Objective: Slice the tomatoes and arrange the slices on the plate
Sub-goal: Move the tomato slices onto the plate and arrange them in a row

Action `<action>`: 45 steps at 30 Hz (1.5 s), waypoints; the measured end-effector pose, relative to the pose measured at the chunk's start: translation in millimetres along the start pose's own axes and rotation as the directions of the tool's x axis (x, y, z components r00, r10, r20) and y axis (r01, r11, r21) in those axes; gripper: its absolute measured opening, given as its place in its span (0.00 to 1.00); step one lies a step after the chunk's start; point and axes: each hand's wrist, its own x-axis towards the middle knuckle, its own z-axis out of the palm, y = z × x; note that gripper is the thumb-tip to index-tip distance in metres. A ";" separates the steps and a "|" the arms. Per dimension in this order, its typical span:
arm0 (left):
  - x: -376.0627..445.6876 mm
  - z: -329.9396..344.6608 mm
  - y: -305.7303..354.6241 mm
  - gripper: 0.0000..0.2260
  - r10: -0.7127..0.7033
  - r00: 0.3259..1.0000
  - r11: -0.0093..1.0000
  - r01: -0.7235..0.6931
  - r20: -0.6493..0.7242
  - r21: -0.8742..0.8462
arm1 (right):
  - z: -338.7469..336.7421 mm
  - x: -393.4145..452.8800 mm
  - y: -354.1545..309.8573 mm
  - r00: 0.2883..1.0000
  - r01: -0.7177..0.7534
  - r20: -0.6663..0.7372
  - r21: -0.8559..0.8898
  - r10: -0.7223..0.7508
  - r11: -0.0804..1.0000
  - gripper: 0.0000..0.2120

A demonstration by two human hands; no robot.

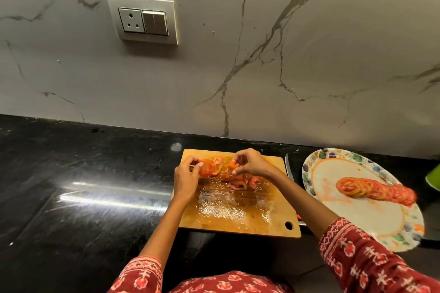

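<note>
The single view comes from a wide-angle camera on the person's head, looking forward and steeply down over the forearms. It sits close above the black counter (pixel 71 185), whose near edge falls out of frame, and faces the marble wall (pixel 262 54), whose lines bow outward.

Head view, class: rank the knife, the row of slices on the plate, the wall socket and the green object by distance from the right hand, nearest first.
1. Knife: just right of the right hand, beside the cutting board.
2. Row of tomato slices: farther right, on the plate.
3. Wall socket and green object: too close to call; socket up left, green object at the right edge.
</note>
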 end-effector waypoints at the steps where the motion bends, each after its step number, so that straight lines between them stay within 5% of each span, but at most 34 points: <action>1: -0.6 1.5 0.6 0.03 0.004 1.000 1.000 -0.004 0.005 0.000 | -0.8 -1.8 1.2 1.000 0.002 -0.016 -0.012 -0.002 1.000 0.07; 12: -3.9 11.0 8.6 0.03 0.042 0.997 0.998 -0.044 0.062 0.034 | -10.4 -12.9 18.4 0.988 0.040 -0.148 -0.029 -0.044 0.999 0.10; 20: 5.5 44.5 29.0 0.04 0.149 0.967 0.988 -0.156 0.209 0.017 | -39.5 -37.2 48.0 0.963 -0.031 -0.263 0.103 0.057 0.994 0.09; 29: -2.0 130.1 85.6 0.03 0.265 0.838 0.955 -0.295 0.477 -0.011 | -101.2 -111.4 127.5 0.760 -0.247 -0.528 0.304 0.379 0.920 0.04; 35: -19.0 191.0 105.5 0.06 0.261 0.753 0.958 -0.277 0.604 -0.070 | -126.6 -160.5 181.8 0.683 -0.396 -0.511 0.342 0.523 0.852 0.09; 45: -34.7 249.1 122.2 0.04 0.187 0.723 0.978 -0.204 0.665 -0.053 | -146.8 -143.3 209.8 0.755 -0.478 -0.406 0.194 0.514 0.856 0.08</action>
